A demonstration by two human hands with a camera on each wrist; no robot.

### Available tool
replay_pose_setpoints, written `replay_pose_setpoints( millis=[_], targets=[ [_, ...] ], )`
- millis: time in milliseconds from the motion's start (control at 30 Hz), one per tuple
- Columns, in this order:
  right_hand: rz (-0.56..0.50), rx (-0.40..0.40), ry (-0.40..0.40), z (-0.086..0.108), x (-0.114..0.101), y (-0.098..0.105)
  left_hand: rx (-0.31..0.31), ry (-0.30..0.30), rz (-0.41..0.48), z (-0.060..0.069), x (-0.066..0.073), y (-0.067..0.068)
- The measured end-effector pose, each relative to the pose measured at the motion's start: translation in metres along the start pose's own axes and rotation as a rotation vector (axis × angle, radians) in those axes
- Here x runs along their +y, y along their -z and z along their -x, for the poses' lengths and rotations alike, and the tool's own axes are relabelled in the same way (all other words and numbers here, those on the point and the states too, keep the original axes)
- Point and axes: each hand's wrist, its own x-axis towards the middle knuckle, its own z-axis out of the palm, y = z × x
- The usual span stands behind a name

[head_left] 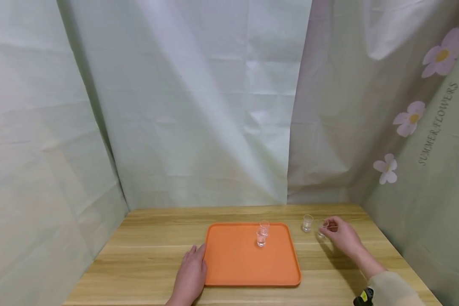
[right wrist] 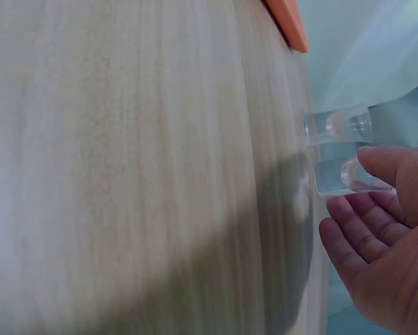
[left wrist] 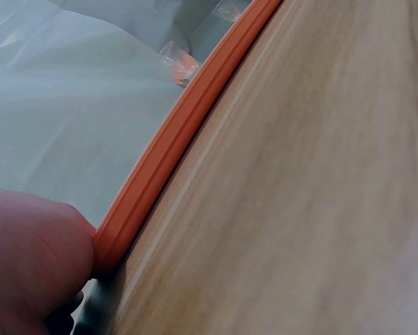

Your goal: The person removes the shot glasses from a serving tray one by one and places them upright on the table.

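Your right hand (head_left: 343,237) pinched the rightmost clear cup (right wrist: 333,178) in its fingers; your left hand (head_left: 191,273), fingers extended, touched the orange tray (head_left: 248,265).

Rectangular orange tray (head_left: 248,265), rounded at the corners and raised at the rim, lying flat. Two small, clear, flared glasses (head_left: 261,239) stand upright on it, one behind the other, right of centre towards the far edge. Two matching glasses (head_left: 307,224), also upright, occupy positions side by side beyond the tray's right edge.

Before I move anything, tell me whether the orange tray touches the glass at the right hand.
Apart: the head view shows wooden tabletop between the orange tray and the glass at the right hand.
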Motion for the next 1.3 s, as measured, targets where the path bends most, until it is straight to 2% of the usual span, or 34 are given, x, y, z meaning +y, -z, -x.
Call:
replay_pose_setpoints(
  millis=[300, 567, 933, 1133, 1300],
  targets=[
    [-0.018, -0.001, -0.023, -0.007, 0.01, -0.01, 0.006, -0.023, -0.017, 0.001, -0.004, -0.003],
    [-0.023, -0.008, -0.053, -0.013, 0.009, -0.013, 0.013, -0.033, -0.009, 0.001, -0.003, -0.001],
    [-0.043, -0.025, -0.053, -0.016, 0.004, -0.017, 0.012, -0.016, -0.003, 0.0, -0.004, -0.001],
    [-0.013, 0.006, -0.008, -0.008, -0.003, -0.012, -0.002, -0.009, 0.011, 0.0, -0.003, -0.001],
    [0.041, 0.061, 0.085, -0.001, -0.028, -0.007, 0.0, -0.026, -0.009, 0.0, -0.002, -0.001]
  ],
)
